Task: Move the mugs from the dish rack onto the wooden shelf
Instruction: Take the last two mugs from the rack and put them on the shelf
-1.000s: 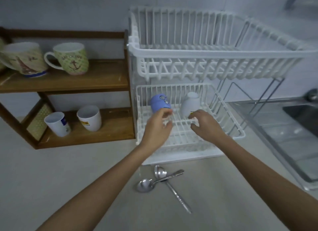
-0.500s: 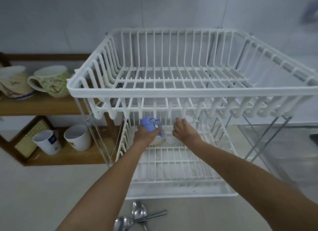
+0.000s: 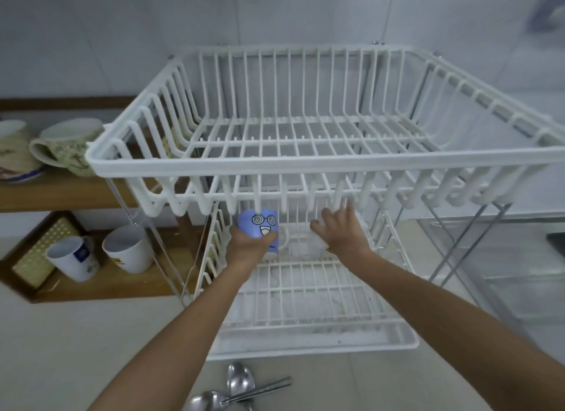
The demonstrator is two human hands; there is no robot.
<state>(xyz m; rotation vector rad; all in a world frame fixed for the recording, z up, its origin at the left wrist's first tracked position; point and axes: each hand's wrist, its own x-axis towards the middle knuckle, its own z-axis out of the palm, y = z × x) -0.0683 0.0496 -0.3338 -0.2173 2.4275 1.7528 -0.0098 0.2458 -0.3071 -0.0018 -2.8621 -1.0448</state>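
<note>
Lower rack [image 3: 305,291] tier: left hand [image 3: 249,247] grips blue mug [image 3: 259,227], inverted, axis upright — shelf [image 3: 101,283] at 9 o'clock. Right hand [image 3: 342,231] splayed on white mug [image 3: 302,242] — grasp unclear.

6 mugs [image 3: 258,227], 2 spoons [image 3: 240,380], 2 hands [image 3: 249,247].
</note>
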